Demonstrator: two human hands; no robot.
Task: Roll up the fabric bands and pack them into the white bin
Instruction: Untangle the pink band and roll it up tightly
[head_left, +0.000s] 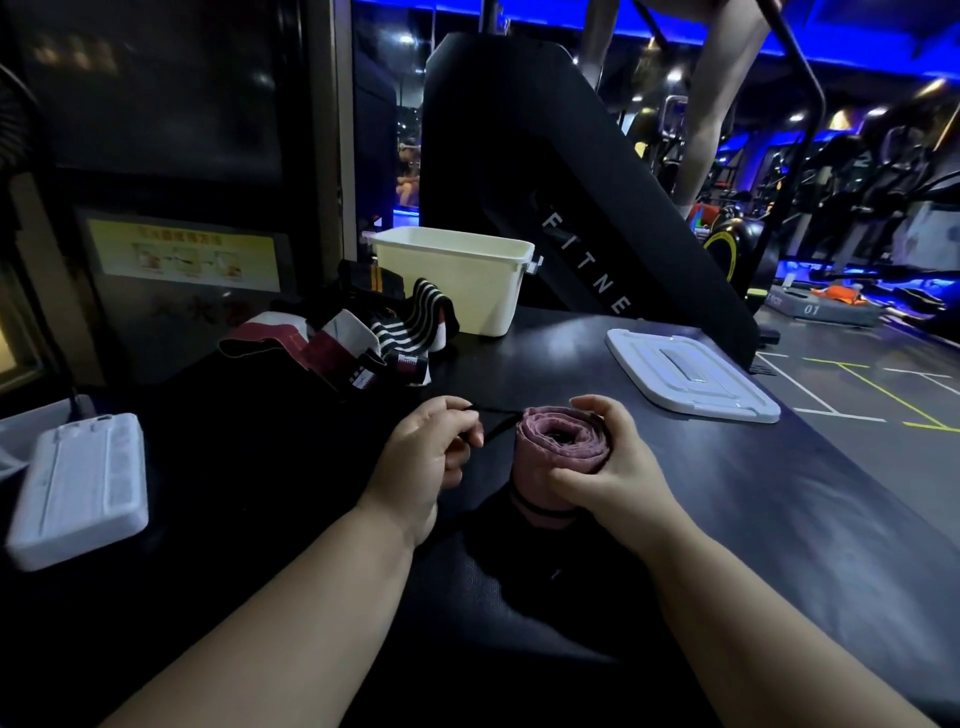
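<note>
Roll of pink band upright on table, clasped in right hand, thumb across near rim, fingers curled behind. Just left, left hand pinching thin black strap leading to roll. Loose bands heaped farther back beside bin.

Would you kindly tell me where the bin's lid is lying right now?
In the head view, the lid lies flat on the dark table at the right, just beyond the right hand and nearer than the white bin.
</note>
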